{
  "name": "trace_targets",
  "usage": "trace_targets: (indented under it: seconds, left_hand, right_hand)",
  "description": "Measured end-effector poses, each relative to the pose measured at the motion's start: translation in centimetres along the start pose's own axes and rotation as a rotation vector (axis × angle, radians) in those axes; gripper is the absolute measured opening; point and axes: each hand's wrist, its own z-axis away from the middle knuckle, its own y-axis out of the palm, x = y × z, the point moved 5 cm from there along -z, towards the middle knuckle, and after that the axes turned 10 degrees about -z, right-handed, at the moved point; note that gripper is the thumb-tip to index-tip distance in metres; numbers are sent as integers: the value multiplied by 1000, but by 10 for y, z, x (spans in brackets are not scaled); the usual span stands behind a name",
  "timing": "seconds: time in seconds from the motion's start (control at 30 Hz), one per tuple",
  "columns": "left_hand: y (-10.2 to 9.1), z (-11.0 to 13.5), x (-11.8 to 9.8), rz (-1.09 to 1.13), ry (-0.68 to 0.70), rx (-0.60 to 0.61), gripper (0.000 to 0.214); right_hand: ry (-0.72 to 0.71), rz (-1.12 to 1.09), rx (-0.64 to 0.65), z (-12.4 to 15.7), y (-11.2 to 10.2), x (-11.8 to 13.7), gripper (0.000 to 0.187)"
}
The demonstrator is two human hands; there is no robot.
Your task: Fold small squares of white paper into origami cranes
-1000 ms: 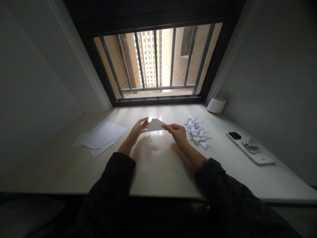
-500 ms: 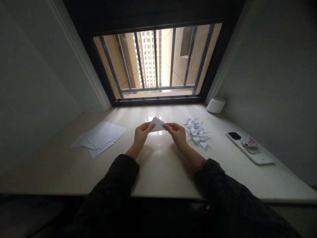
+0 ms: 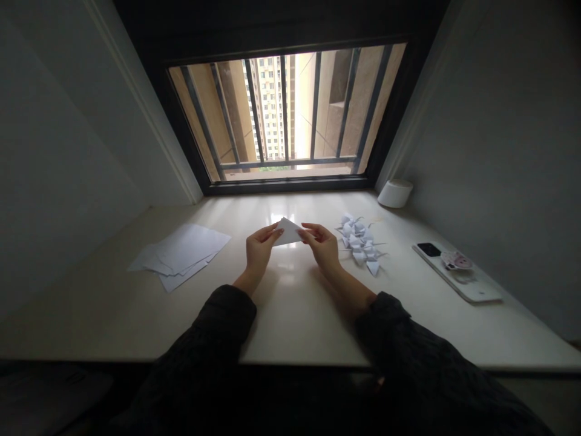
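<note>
A folded white paper triangle [image 3: 287,232] is held in the air above the table, between both hands. My left hand [image 3: 259,248] pinches its left side with the fingers and thumb. My right hand [image 3: 321,243] grips its right corner with the fingertips. Part of the paper is hidden behind my fingers. Dark knit sleeves cover both forearms up to the wrists.
A loose stack of white paper sheets [image 3: 184,254] lies left of my hands. Several small folded paper cranes [image 3: 358,241] sit in a heap to the right, with a phone [image 3: 456,270] and a white cylinder [image 3: 395,193] beyond. A barred window stands at the table's far edge.
The paper triangle looks smaller and more tightly folded than a second ago. My left hand has moved right and closer to me, and both hands now sit nearer each other.
</note>
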Motion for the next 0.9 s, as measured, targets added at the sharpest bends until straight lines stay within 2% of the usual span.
trace_targets:
  seconds: [0.13, 0.37, 0.57, 0.9]
  left_hand:
    - [1, 0, 2, -30, 5, 25, 42]
    - [2, 4, 1, -86, 29, 12, 39]
    - [2, 4, 1, -134, 81, 2, 38]
    - [3, 8, -1, -125, 111, -1, 35]
  right_hand:
    - [-71, 148, 94, 3, 6, 5, 39]
    - [-49, 120, 5, 5, 5, 3, 36]
    - [-62, 90, -5, 4, 3, 0, 34]
    - [-73, 220, -29, 6, 2, 3, 38]
